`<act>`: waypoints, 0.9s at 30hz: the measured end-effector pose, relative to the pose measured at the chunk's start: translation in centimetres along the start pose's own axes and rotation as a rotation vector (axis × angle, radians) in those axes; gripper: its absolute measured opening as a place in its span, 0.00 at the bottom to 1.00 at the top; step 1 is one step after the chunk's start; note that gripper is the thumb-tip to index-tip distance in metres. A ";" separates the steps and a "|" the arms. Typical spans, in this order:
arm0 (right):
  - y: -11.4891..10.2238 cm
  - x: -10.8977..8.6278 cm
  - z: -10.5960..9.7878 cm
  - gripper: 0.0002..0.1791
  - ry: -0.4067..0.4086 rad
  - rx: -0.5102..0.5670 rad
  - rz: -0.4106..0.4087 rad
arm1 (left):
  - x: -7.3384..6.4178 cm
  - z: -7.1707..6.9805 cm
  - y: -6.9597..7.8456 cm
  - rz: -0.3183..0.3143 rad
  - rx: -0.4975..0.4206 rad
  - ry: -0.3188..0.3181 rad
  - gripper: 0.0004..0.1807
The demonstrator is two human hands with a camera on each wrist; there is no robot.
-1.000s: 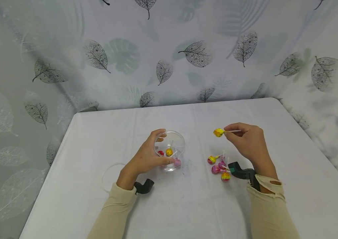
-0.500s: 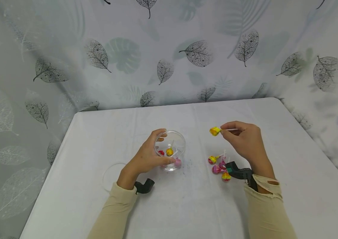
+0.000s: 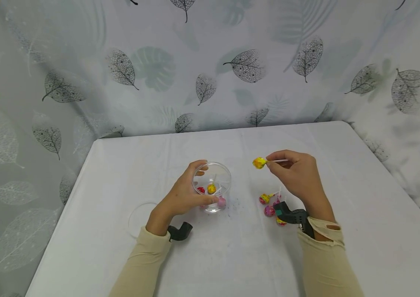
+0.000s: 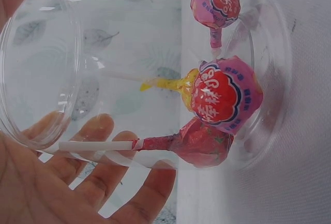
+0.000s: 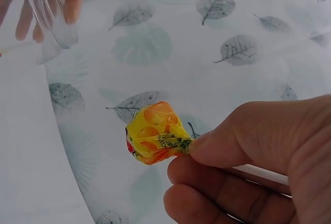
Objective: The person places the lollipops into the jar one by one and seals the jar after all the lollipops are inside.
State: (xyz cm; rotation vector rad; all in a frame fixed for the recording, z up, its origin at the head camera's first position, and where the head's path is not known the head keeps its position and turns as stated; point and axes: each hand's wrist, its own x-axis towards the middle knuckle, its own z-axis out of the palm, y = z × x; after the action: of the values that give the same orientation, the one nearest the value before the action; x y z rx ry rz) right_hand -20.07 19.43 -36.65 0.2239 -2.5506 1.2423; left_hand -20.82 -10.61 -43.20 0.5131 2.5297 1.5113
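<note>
My left hand [image 3: 181,194] grips a clear round plastic jar [image 3: 213,177] from its left side, thumb in front and fingers behind. Inside the jar lie several wrapped lollipops; the left wrist view shows a red lollipop [image 4: 201,144], a pink-and-red lollipop [image 4: 227,94] and part of a yellow one [image 4: 189,87]. My right hand [image 3: 297,175] pinches the stick of a yellow lollipop [image 3: 259,163] just below its candy, which points left toward the jar. In the right wrist view the yellow-orange wrapper [image 5: 158,133] shows clear of the fingertips. Both are held above the table.
A small pile of lollipops [image 3: 269,210] lies right of the jar, partly hidden by the right wrist camera [image 3: 291,214]. A clear round lid [image 3: 129,218] lies left of the left wrist on the white-covered table [image 3: 224,264]. Leaf-patterned cloth hangs behind.
My right hand has moved left with the yellow lollipop, closer to the jar, rising slightly. The left hand and the jar have stayed nearly in place.
</note>
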 end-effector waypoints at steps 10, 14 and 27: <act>-0.4 -0.1 0.4 0.06 -0.006 0.030 -0.031 | 0.0 0.0 0.1 0.015 -0.007 -0.001 0.57; -0.6 -0.2 0.6 0.06 -0.009 0.038 -0.042 | 0.0 -0.1 0.1 0.011 -0.002 -0.002 0.57; -1.4 -0.3 1.5 0.05 -0.008 0.085 -0.097 | 0.0 -0.1 0.0 0.037 0.011 -0.003 0.54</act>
State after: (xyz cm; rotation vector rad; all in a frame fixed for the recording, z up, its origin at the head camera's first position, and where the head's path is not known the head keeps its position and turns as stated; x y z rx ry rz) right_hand -19.70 17.33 -36.58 0.3668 -2.4648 1.3167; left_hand -20.90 -10.70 -43.17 0.5669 2.5418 1.5083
